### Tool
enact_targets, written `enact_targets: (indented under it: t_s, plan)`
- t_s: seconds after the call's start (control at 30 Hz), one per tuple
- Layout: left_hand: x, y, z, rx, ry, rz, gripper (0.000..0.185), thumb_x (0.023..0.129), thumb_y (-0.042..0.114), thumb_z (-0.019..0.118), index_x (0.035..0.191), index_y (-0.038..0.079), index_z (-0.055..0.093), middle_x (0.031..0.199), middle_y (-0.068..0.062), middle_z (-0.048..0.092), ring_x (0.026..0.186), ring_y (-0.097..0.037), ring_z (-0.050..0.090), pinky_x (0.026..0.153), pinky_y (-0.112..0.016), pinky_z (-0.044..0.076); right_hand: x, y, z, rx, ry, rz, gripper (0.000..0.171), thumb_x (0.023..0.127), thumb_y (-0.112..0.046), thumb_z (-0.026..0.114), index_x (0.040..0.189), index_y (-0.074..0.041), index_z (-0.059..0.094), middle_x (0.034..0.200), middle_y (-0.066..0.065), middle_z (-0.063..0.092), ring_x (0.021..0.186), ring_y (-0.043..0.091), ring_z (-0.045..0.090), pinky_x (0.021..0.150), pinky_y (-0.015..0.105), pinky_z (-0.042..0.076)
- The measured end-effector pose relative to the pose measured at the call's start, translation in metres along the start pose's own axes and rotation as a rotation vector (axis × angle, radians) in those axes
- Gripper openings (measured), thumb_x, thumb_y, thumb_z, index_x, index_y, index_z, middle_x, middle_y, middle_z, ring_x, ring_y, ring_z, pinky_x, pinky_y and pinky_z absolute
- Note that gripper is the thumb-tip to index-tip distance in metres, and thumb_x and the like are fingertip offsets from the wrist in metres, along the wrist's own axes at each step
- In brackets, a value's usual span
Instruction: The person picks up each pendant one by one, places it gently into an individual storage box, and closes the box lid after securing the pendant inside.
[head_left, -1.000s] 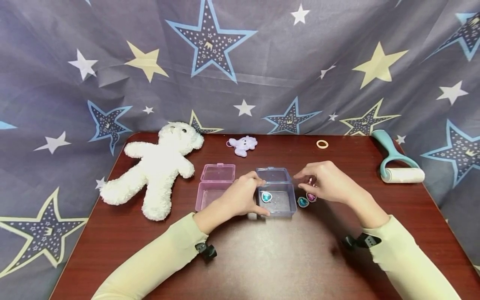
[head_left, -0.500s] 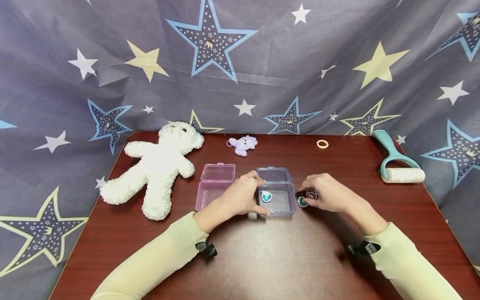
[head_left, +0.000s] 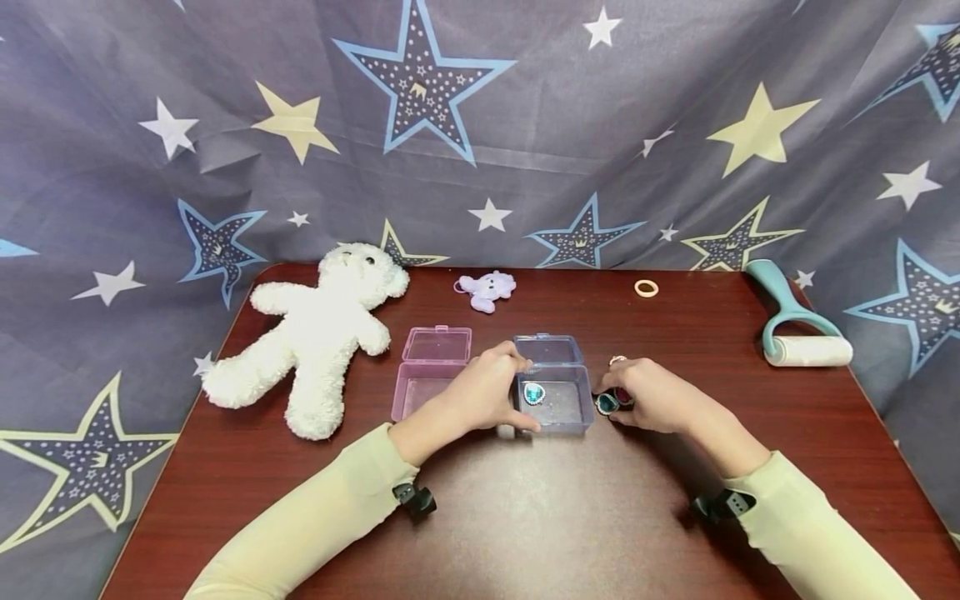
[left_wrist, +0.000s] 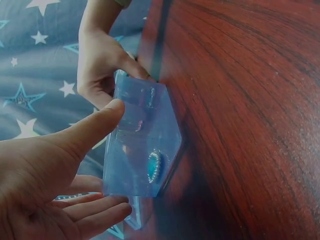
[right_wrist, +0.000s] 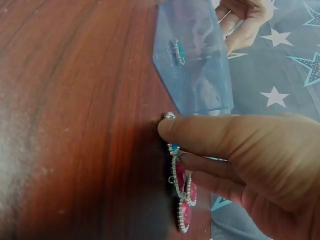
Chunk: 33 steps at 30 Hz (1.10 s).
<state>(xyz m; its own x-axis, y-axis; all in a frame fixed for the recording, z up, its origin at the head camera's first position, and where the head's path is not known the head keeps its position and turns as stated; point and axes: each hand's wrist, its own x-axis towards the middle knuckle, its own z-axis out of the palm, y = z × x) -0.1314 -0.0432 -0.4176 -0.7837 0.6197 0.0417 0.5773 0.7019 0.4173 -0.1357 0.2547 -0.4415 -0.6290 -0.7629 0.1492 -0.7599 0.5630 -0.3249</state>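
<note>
My left hand (head_left: 491, 387) holds an open clear blue plastic box (head_left: 564, 408) by its left side, thumb at the front wall and fingers toward the back. Inside the box lies a blue gem charm with a sparkly rim (head_left: 534, 393). Just right of the box, my right hand (head_left: 663, 396) pinches a second blue gem charm (head_left: 606, 405) at the tabletop; in the right wrist view the thumb (right_wrist: 195, 132) partly covers it. Several pink-red gem charms (right_wrist: 185, 215) lie beside it, close under the curled fingers and partly hidden in the head view.
A pink plastic box (head_left: 405, 400) stands open left of the blue one. A white teddy bear (head_left: 318, 333) lies at the left. At the back are a small purple plush (head_left: 489, 290) and a cream ring (head_left: 646, 288). A lint roller (head_left: 808, 351) lies at the right.
My right hand has come down toward the front onto the gem charms, and its fingers have closed on the blue one. The left hand and the box have stayed put.
</note>
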Motion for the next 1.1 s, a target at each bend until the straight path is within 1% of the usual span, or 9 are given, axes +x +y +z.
enact_targets:
  t_s: [0.2, 0.3, 0.43, 0.57, 0.7, 0.8, 0.9, 1.0, 1.1]
  plan:
    - [0.000, 0.001, -0.002, 0.005, -0.017, -0.015, 0.086, 0.066, 0.050, 0.101, 0.132, 0.000, 0.074, 0.129, -0.014, 0.071, 0.116, -0.031, 0.074, 0.104, -0.043, 0.061, 0.000, 0.001, 0.002, -0.012, -0.025, -0.003, 0.031, 0.069, 0.001, 0.092, 0.096, -0.010, 0.080, 0.086, -0.001, 0.072, 0.082, 0.015, 0.066, 0.071, 0.031, 0.060]
    - [0.000, 0.002, -0.003, -0.004, -0.022, -0.022, 0.087, 0.066, 0.048, 0.101, 0.132, -0.001, 0.073, 0.129, -0.015, 0.070, 0.116, -0.033, 0.074, 0.104, -0.044, 0.061, 0.001, 0.001, 0.004, -0.026, -0.010, -0.026, 0.030, 0.068, 0.000, 0.092, 0.093, -0.010, 0.078, 0.085, -0.001, 0.071, 0.080, 0.014, 0.066, 0.071, 0.031, 0.060]
    - [0.000, 0.003, -0.004, -0.009, -0.023, -0.024, 0.087, 0.066, 0.047, 0.102, 0.132, -0.002, 0.073, 0.129, -0.016, 0.070, 0.117, -0.033, 0.073, 0.105, -0.044, 0.060, 0.001, 0.001, 0.007, -0.044, 0.035, -0.049, 0.027, 0.068, 0.000, 0.091, 0.088, -0.010, 0.076, 0.082, -0.001, 0.068, 0.078, 0.014, 0.063, 0.070, 0.031, 0.058]
    - [0.001, 0.004, -0.004, -0.008, -0.028, -0.028, 0.087, 0.066, 0.047, 0.101, 0.132, -0.002, 0.073, 0.130, -0.015, 0.070, 0.118, -0.032, 0.073, 0.105, -0.044, 0.060, 0.001, 0.000, 0.004, -0.061, 0.064, -0.028, 0.023, 0.072, -0.003, 0.090, 0.087, -0.010, 0.074, 0.081, -0.001, 0.064, 0.074, 0.011, 0.059, 0.067, 0.029, 0.056]
    - [0.002, 0.005, -0.004, -0.008, -0.033, -0.030, 0.085, 0.066, 0.047, 0.102, 0.131, -0.002, 0.074, 0.130, -0.015, 0.071, 0.117, -0.033, 0.073, 0.105, -0.045, 0.060, 0.001, -0.001, -0.003, -0.078, 0.087, 0.006, 0.021, 0.074, -0.004, 0.088, 0.086, -0.010, 0.071, 0.080, 0.000, 0.061, 0.072, 0.008, 0.054, 0.064, 0.028, 0.054]
    - [0.002, 0.005, -0.004, -0.005, -0.035, -0.028, 0.084, 0.067, 0.046, 0.102, 0.130, -0.002, 0.074, 0.129, -0.016, 0.070, 0.116, -0.033, 0.073, 0.104, -0.045, 0.061, 0.003, -0.001, -0.010, -0.079, 0.109, 0.022, 0.020, 0.075, -0.003, 0.086, 0.088, -0.010, 0.073, 0.083, 0.001, 0.064, 0.073, 0.011, 0.058, 0.065, 0.029, 0.054]
    - [0.001, 0.005, -0.004, -0.004, -0.034, -0.028, 0.085, 0.066, 0.046, 0.102, 0.131, -0.001, 0.074, 0.128, -0.016, 0.070, 0.115, -0.034, 0.073, 0.103, -0.045, 0.061, 0.005, -0.002, -0.017, -0.067, 0.133, 0.040, 0.023, 0.077, -0.003, 0.086, 0.097, -0.009, 0.078, 0.090, 0.001, 0.069, 0.077, 0.014, 0.065, 0.069, 0.030, 0.058]
    - [0.002, 0.005, -0.004, -0.002, -0.035, -0.029, 0.085, 0.066, 0.046, 0.102, 0.131, -0.002, 0.074, 0.128, -0.016, 0.070, 0.115, -0.035, 0.073, 0.104, -0.046, 0.061, 0.009, -0.005, -0.024, -0.062, 0.149, 0.058, 0.025, 0.080, -0.004, 0.086, 0.103, -0.009, 0.080, 0.094, 0.001, 0.071, 0.081, 0.015, 0.069, 0.072, 0.032, 0.060]
    - [0.002, 0.005, -0.004, 0.001, -0.038, -0.031, 0.086, 0.067, 0.047, 0.101, 0.132, -0.002, 0.073, 0.127, -0.016, 0.069, 0.114, -0.036, 0.073, 0.103, -0.047, 0.061, 0.015, -0.011, -0.032, -0.057, 0.162, 0.067, 0.023, 0.083, -0.006, 0.086, 0.105, -0.010, 0.080, 0.096, 0.001, 0.072, 0.086, 0.016, 0.071, 0.076, 0.034, 0.062]
